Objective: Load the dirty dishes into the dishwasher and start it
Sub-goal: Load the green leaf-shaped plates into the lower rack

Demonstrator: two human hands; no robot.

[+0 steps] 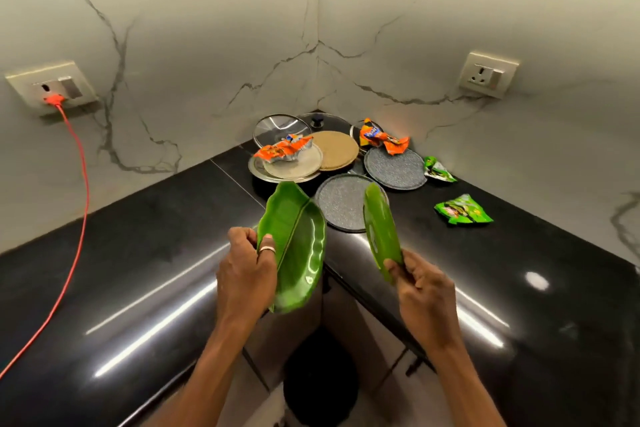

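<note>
Plates in both grips, lifted clear of the desk [138,253]. Left grip [246,274] clenched round the near edge of a green leaf-shaped plate [298,246], ringed thumb across its inner face; long axis running up and away toward the wall corner, hollow side turned right. Hard to tell whether one plate or two nested. Right grip [424,291] pinching the near tip of a smaller green plate [381,232], held almost edge-on, long axis also pointing away and slightly left. Well apart from each other, with a dark bin [320,378] on the floor straight below the gap between the forearms.

Remaining dishes farther ahead: a grey speckled plate [341,208] just beyond the smaller green one and nearer the right grip, a second grey plate [394,168] behind it, steel plates [287,170] to the left under an orange wrapper [282,149]. No dishwasher in view, so probably a turn away from this corner before any loading, keeping both plates tilted as held.
</note>
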